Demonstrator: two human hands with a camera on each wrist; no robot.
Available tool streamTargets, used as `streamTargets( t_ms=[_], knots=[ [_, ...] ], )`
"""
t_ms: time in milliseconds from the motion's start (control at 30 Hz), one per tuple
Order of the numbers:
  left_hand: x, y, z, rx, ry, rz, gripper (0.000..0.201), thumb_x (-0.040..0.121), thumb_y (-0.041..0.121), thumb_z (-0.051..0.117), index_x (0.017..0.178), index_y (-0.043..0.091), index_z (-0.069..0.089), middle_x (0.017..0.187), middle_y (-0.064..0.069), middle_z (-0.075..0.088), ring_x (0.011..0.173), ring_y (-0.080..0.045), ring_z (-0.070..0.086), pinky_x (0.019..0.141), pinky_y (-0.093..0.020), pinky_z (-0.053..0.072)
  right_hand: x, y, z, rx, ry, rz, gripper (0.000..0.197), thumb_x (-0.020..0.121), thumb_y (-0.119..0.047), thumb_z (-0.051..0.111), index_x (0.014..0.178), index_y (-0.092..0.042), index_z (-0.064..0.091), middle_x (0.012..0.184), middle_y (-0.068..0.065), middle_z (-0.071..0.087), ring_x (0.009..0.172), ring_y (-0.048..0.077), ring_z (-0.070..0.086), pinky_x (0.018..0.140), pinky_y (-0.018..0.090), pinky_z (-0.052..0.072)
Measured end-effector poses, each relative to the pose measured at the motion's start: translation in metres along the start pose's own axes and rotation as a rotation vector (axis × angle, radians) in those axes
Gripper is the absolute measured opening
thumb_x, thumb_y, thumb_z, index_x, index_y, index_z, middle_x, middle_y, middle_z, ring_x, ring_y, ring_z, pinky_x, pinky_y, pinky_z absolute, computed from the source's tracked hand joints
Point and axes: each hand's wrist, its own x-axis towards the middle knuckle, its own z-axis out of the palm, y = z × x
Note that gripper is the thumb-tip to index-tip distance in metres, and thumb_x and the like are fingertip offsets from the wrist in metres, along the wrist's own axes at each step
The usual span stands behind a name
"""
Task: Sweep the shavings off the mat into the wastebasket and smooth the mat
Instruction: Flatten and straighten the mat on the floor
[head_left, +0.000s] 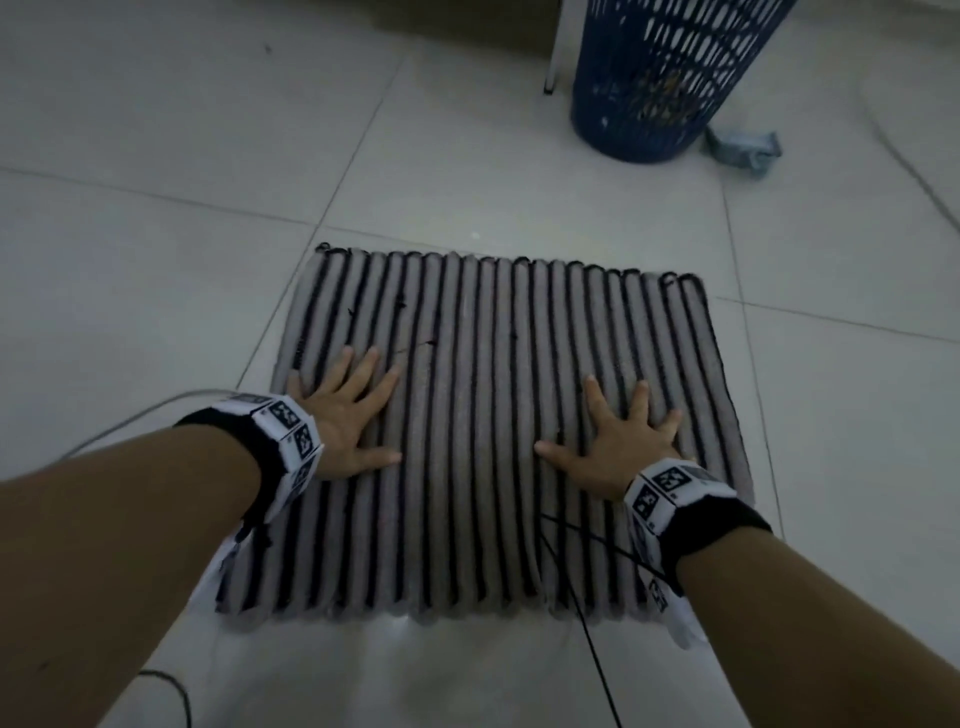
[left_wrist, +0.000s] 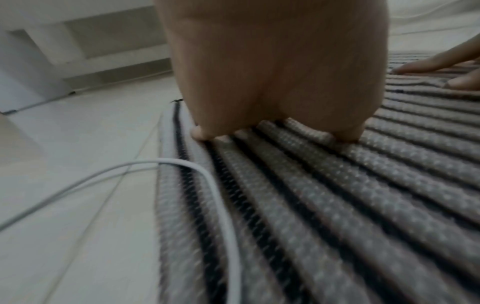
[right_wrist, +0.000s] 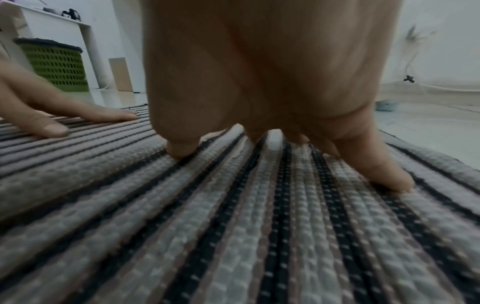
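A grey mat (head_left: 478, 395) with black stripes lies flat on the tiled floor. My left hand (head_left: 349, 410) presses flat on its left part, fingers spread and straight. My right hand (head_left: 621, 441) presses flat on its right part in the same way. The left wrist view shows the left palm (left_wrist: 275, 82) on the ribbed mat (left_wrist: 337, 205); in the right wrist view the right palm (right_wrist: 272, 82) rests on the mat (right_wrist: 233, 226). A blue wastebasket (head_left: 660, 78) stands on the floor beyond the mat's far right corner. A few dark specks and threads lie on the mat.
A crumpled blue-grey cloth (head_left: 743, 148) lies right of the wastebasket. A white cable (left_wrist: 182, 170) crosses the mat's left edge, and a thin black cable (head_left: 592, 639) runs over its near right part. A green basket (right_wrist: 54, 63) stands under a white table at the left.
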Motion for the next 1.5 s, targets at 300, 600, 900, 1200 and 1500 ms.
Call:
streamTargets(
  t_ms=[300,600,900,1200,1500],
  knots=[
    [-0.048,0.057,-0.067,-0.227,0.010,-0.049,0.074,0.093,0.057,0.040,0.151,0.016,0.018,0.157,-0.008,0.023,0.139,-0.027,0.033,0.106,-0.033,0.036,-0.047,-0.007,0.012,0.044,-0.015,0.066,0.107,0.076,-0.090,0.041,0.154,-0.046,-0.018,0.165,0.008,-0.025,0.148,0.053,-0.014,0.113,0.073,0.022],
    [-0.052,0.099,0.002,-0.019,-0.081,0.099,0.066,0.094,0.048,0.046,0.148,0.017,0.025,0.157,-0.011,0.020,0.141,-0.033,0.026,0.112,-0.043,0.032,-0.062,0.012,0.018,0.048,-0.020,-0.060,0.100,0.084,-0.078,0.050,0.157,-0.043,-0.009,0.167,0.006,-0.018,0.150,0.050,-0.014,0.119,0.065,0.021],
    [-0.054,0.039,0.054,-0.252,0.123,-0.220,0.082,0.090,0.060,0.033,0.150,0.029,-0.014,0.156,0.000,-0.028,0.144,-0.028,-0.024,0.111,-0.067,0.003,-0.069,0.033,0.049,-0.041,0.091,-0.175,0.099,0.082,-0.086,0.035,0.157,-0.041,-0.010,0.168,0.004,-0.017,0.153,0.042,-0.010,0.122,0.061,0.014],
    [-0.015,0.069,0.053,-0.335,0.407,-0.156,0.069,0.093,0.044,0.028,0.152,0.020,0.001,0.160,-0.007,-0.016,0.143,-0.032,-0.024,0.109,-0.065,-0.011,-0.066,0.026,0.071,-0.024,0.148,-0.181,0.094,0.080,-0.088,0.025,0.153,-0.048,-0.020,0.164,0.001,-0.029,0.150,0.040,-0.024,0.120,0.064,-0.009],
    [-0.001,0.055,0.062,-0.333,0.503,-0.086,0.070,0.090,0.054,0.024,0.151,0.028,0.004,0.160,-0.005,-0.012,0.145,-0.030,-0.021,0.110,-0.063,-0.011,-0.064,0.016,0.082,-0.031,0.155,-0.177,0.095,0.072,-0.093,0.010,0.149,-0.050,-0.025,0.164,0.000,-0.028,0.150,0.041,-0.023,0.118,0.065,-0.011]
  ],
)
